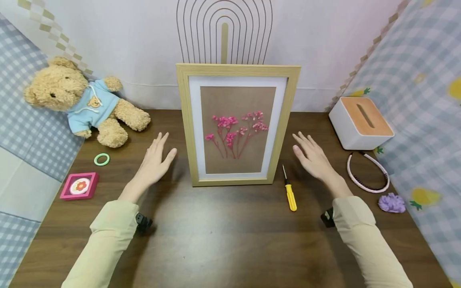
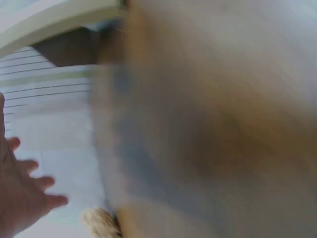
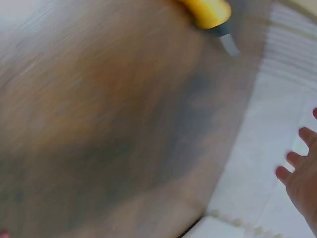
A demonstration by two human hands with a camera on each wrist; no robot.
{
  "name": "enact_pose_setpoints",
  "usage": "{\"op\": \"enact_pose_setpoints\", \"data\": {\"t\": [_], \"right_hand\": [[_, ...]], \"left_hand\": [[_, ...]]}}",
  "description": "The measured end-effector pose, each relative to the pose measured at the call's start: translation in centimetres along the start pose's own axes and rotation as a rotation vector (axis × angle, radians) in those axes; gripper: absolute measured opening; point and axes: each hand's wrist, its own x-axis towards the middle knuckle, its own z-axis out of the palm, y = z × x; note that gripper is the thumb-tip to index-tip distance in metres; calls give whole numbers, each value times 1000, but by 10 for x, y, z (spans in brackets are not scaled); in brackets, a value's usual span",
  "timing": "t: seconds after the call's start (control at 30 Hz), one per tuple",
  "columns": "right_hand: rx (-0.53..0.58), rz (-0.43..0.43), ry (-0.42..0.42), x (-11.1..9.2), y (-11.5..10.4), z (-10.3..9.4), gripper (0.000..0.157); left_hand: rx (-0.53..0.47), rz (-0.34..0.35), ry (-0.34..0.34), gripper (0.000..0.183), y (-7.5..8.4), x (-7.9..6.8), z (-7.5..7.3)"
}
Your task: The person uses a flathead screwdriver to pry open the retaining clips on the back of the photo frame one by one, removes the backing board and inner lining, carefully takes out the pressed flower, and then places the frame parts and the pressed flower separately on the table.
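Note:
A light wooden picture frame with pink dried flowers behind a white mat stands upright in the middle of the table. To its left, apart from it, is my left hand, fingers extended and holding nothing. My right hand is on the frame's other side, also with straight fingers and nothing in them. Between the frame and my right hand lies a yellow-handled screwdriver, its tip toward the back. In the left wrist view my left hand shows spread fingers; the right wrist view shows my right hand and the screwdriver.
At the left lie a teddy bear in a blue hoodie, a green ring and a pink box with a flower. On the right are a white tissue box with a wooden lid, a headband and a purple scrunchie.

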Motion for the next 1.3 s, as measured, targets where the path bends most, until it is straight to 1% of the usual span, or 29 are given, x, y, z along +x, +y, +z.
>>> {"op": "enact_pose_setpoints", "data": {"t": [0.13, 0.2, 0.27, 0.33, 0.47, 0.5, 0.53, 0.73, 0.93, 1.07, 1.17, 1.3], "right_hand": [[291, 7, -19, 8, -23, -10, 52], [414, 27, -27, 13, -34, -15, 51], [494, 36, -11, 17, -44, -18, 50], [598, 19, 9, 21, -51, -19, 47], [813, -37, 23, 27, -60, -19, 30], [857, -49, 17, 28, -61, -19, 28], [875, -57, 14, 29, -62, -19, 27], [910, -52, -2, 31, -61, -18, 26], [962, -37, -4, 30, -60, -18, 28], [985, -43, 4, 31, -60, -19, 28], [1019, -52, 26, 32, -60, -21, 29], [1062, -21, 108, 33, -61, -22, 29]], "left_hand": [[-323, 69, -77, 65, 20, 9, -11], [-441, 104, -98, 65, 30, 15, -15], [-512, 124, -95, 65, 39, 20, -19], [-532, 128, -75, 61, 46, 24, -22], [-524, 127, -44, 47, 52, 27, -25], [-527, 128, -40, 44, 53, 28, -25], [-530, 129, -38, 42, 53, 28, -25], [-493, 126, -21, 42, 54, 28, -24], [-485, 104, -11, 42, 57, 28, -25], [-449, 89, 5, 44, 58, 30, -27], [-429, 87, 23, 44, 60, 32, -29], [-430, 114, 92, 38, 61, 33, -26]]}}
